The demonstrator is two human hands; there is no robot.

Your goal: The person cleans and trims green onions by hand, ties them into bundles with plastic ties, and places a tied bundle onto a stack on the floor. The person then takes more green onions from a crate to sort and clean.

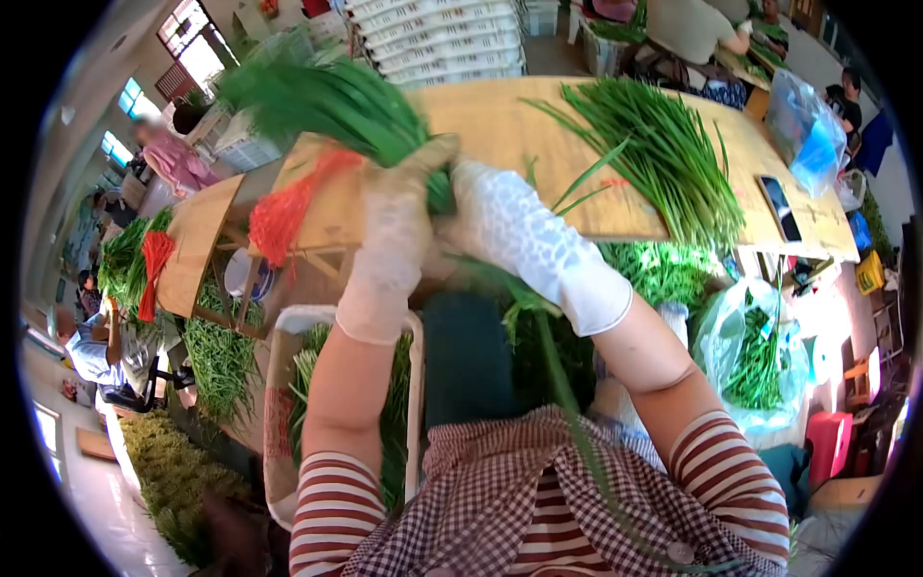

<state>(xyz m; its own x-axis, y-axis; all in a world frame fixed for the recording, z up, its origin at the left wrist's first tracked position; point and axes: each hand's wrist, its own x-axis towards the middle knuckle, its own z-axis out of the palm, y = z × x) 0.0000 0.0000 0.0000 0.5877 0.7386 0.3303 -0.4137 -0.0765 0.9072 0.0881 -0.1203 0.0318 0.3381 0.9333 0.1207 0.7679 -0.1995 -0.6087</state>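
My left hand [409, 192], in a whitish glove, is closed around a bunch of garlic chives [336, 106]. The leafy end points up and left over the table and is smeared by motion. Close beside it, my gloved right hand [481, 197] is closed at the lower end of the bunch; its fingertips are partly hidden. Loose chive leaves [553, 356] trail below that hand, over my lap. A second pile of garlic chives [659, 154] lies on the wooden table [481, 106], right of my hands. Red ties [298, 207] hang over the table's left edge.
A white crate [273, 404] with greens stands at my left knee. At right are a phone [779, 207], a blue-white plastic bag [808, 130] and a clear bag of greens [755, 351]. Stacked white crates [437, 43] stand behind the table. Other people sit or stand around.
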